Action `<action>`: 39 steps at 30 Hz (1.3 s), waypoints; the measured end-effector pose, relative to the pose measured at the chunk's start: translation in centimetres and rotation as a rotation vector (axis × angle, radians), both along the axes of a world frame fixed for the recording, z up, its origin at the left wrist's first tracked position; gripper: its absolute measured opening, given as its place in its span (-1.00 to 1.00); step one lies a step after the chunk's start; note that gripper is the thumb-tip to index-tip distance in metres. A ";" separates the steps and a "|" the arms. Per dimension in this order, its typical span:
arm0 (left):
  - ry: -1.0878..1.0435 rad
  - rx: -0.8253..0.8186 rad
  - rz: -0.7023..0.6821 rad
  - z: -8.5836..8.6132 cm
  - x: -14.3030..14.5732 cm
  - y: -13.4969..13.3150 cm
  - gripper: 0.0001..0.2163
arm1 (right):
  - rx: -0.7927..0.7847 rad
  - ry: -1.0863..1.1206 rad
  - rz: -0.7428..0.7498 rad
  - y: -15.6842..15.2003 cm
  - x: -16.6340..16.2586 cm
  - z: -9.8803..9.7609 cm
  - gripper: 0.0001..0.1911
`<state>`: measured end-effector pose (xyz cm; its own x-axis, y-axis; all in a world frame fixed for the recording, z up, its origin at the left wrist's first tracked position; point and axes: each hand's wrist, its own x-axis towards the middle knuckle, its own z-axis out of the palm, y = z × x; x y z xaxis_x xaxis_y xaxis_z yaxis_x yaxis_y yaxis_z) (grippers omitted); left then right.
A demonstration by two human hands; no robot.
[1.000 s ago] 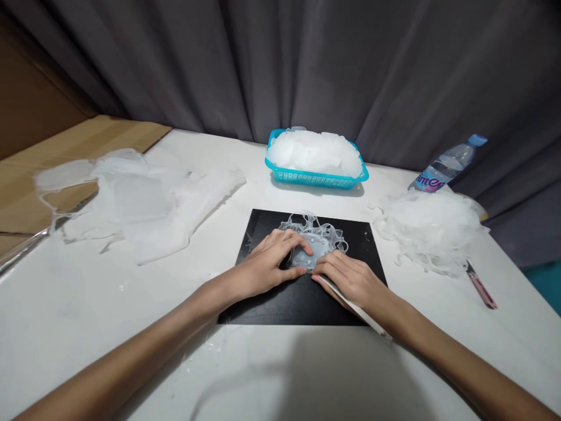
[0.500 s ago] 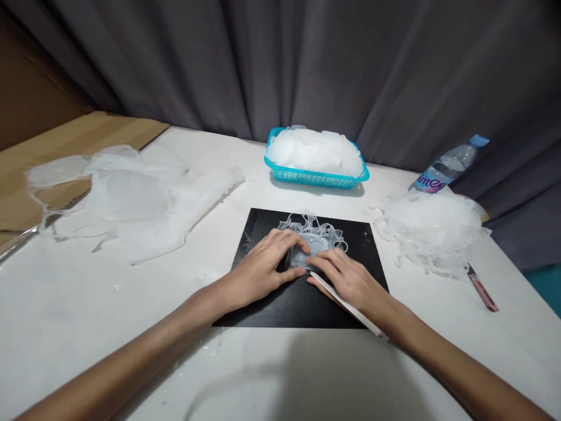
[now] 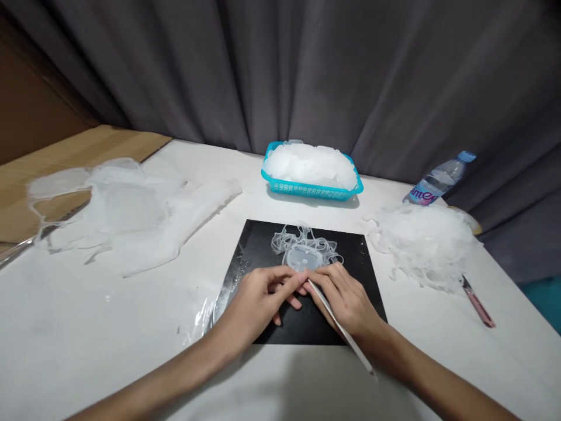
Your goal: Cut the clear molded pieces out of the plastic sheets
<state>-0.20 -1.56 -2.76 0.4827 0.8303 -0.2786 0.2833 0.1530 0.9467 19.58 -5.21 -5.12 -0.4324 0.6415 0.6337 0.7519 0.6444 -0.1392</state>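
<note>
A small translucent moulded piece (image 3: 304, 256) with loose trimmed strips around it lies on a black mat (image 3: 350, 257) at the table's middle. My left hand (image 3: 258, 298) rests on the mat just below the piece, fingers curled, fingertips meeting those of my right hand. My right hand (image 3: 346, 298) grips a thin white stick-like tool (image 3: 339, 327) like a pen; its tip sits at the piece's near edge.
A turquoise basket (image 3: 312, 188) heaped with translucent pieces stands behind the mat. A pile of trimmed strips (image 3: 423, 242) lies at right, with a water bottle (image 3: 438, 178) behind it and a pink-handled knife (image 3: 477, 301) beside it. Translucent sheets (image 3: 127, 207) spread over the left.
Both hands have drawn back towards me off the moulded piece, which now lies uncovered. The left hand no longer presses on it. The view has tilted slightly.
</note>
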 end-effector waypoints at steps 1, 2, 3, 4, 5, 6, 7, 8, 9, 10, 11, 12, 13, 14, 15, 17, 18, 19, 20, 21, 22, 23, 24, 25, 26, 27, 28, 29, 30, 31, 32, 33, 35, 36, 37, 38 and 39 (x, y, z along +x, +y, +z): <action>-0.044 -0.014 0.017 -0.1 0.0 0.1 -0.59 | -0.002 0.008 -0.005 -0.1 0.0 0.0 -0.81; -0.076 -0.015 0.026 -0.1 0.0 0.2 -0.61 | -0.001 0.015 -0.006 -0.1 -0.1 0.1 -0.81; -0.094 -0.005 0.028 -0.1 -0.1 0.4 -0.64 | -0.002 0.024 -0.003 -0.2 -0.2 0.1 -0.81; -0.095 0.012 0.022 0.0 -0.1 0.5 -0.66 | -0.009 0.038 0.004 -0.3 -0.3 0.2 -0.81; -0.085 0.036 0.011 0.1 -0.2 0.6 -0.68 | -0.026 0.059 0.016 -0.4 -0.4 0.3 -0.81; -0.068 0.063 -0.003 0.2 -0.3 0.7 -0.71 | -0.053 0.086 0.030 -0.4 -0.4 0.4 -0.82; -0.052 0.092 -0.008 0.3 -0.4 0.8 -0.75 | -0.087 0.127 0.035 -0.3 -0.3 0.5 -0.82; -0.041 0.115 -0.002 0.3 -0.4 0.9 -0.80 | -0.126 0.185 0.017 0.0 0.0 0.7 -0.83; -0.036 0.126 0.014 0.4 -0.5 1.0 -0.85 | -0.166 0.259 -0.032 0.4 0.5 0.8 -0.85; -0.033 0.119 0.030 0.4 -0.5 1.1 -0.90 | -0.201 0.342 -0.108 0.9 1.3 1.0 -0.86; -0.029 0.095 0.041 0.3 -0.5 1.2 -0.92 | -0.226 0.433 -0.212 1.5 2.2 1.1 -0.85; -0.022 0.060 0.043 0.3 -0.5 1.4 -0.93 | -0.240 0.516 -0.328 2.3 3.4 1.3 -0.83; -0.010 0.025 0.037 0.3 -0.6 1.6 -0.92 | -0.242 0.573 -0.409 3.0 4.6 1.5 -0.81; 0.007 -0.004 0.022 0.3 -0.7 1.9 -0.90 | -0.253 0.619 -0.454 3.6 5.7 1.7 -0.79; 0.026 -0.020 0.001 0.4 -0.7 2.1 -0.89 | -0.278 0.655 -0.470 4.1 6.7 1.8 -0.77; 0.071 -0.011 -0.045 0.5 -1.0 2.4 -0.87 | -0.341 0.680 -0.426 4.7 7.9 2.2 -0.74; 0.101 0.015 -0.070 0.6 -1.1 2.5 -0.85 | -0.367 0.679 -0.380 4.6 8.0 2.4 -0.74; 0.141 0.059 -0.091 0.7 -1.2 2.5 -0.82 | -0.387 0.667 -0.322 4.5 7.8 2.7 -0.75; 0.194 0.131 -0.091 0.8 -1.3 2.4 -0.78 | -0.403 0.647 -0.258 4.1 7.3 2.9 -0.78; 0.252 0.237 -0.062 1.0 -1.4 2.3 -0.76 | -0.426 0.621 -0.191 3.7 6.7 3.2 -0.80; 0.302 0.372 -0.010 1.1 -1.5 2.1 -0.75 | -0.463 0.588 -0.120 3.1 6.0 3.5 -0.82; 0.331 0.522 0.041 1.3 -1.5 1.9 -0.73 | -0.508 0.550 -0.047 2.5 5.3 3.8 -0.84; 0.337 0.665 0.063 1.3 -1.6 1.8 -0.67 | -0.557 0.514 0.023 1.8 4.5 4.0 -0.85; 0.318 0.781 0.043 1.4 -1.6 1.6 -0.57 | -0.602 0.482 0.092 1.2 3.9 4.3 -0.85; 0.283 0.850 -0.028 1.4 -1.6 1.5 -0.49 | -0.641 0.457 0.153 0.6 3.3 4.5 -0.84; 0.242 0.867 -0.136 1.3 -1.6 1.5 -0.51 | -0.673 0.447 0.199 0.0 2.9 4.7 -0.82; 0.206 0.838 -0.243 1.3 -1.6 1.4 -0.61 | -0.696 0.454 0.225 -0.4 2.7 4.9 -0.79; 0.176 0.780 -0.312 1.2 -1.6 1.4 -0.73 | -0.704 0.482 0.227 -0.7 2.6 5.0 -0.74; 0.154 0.709 -0.331 1.2 -1.6 1.4 -0.79 | -0.692 0.519 0.205 -0.9 2.6 5.1 -0.72; 0.137 0.633 -0.306 1.3 -1.6 1.5 -0.80 | -0.657 0.559 0.163 -1.0 2.8 5.3 -0.72; 0.126 0.556 -0.256 1.4 -1.6 1.5 -0.80 | -0.606 0.589 0.113 -1.0 3.0 5.3 -0.76; 0.113 0.480 -0.193 1.6 -1.6 1.6 -0.78 | -0.535 0.599 0.065 -0.9 3.3 5.3 -0.81; 0.060 0.327 -0.101 1.9 -1.5 1.9 -0.73 | -0.386 0.540 -0.026 -0.7 3.7 5.1 -0.70; 0.012 0.247 -0.081 2.0 -1.4 2.0 -0.71 | -0.317 0.482 -0.063 -0.6 3.7 4.8 -0.61; -0.049 0.164 -0.072 2.1 -1.4 2.2 -0.70 | -0.253 0.418 -0.093 -0.5 3.7 4.4 -0.55; -0.111 0.086 -0.072 2.0 -1.3 2.2 -0.69 | -0.200 0.357 -0.113 -0.4 3.5 4.0 -0.54; -0.167 0.022 -0.070 2.0 -1.2 2.3 -0.69 | -0.170 0.306 -0.114 -0.5 3.3 3.6 -0.58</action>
<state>-1.40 0.74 -0.75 0.5779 0.7977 -0.1722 0.1312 0.1175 0.9844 22.86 -5.68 -1.52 -0.1593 0.7818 0.6028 0.7248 0.5072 -0.4663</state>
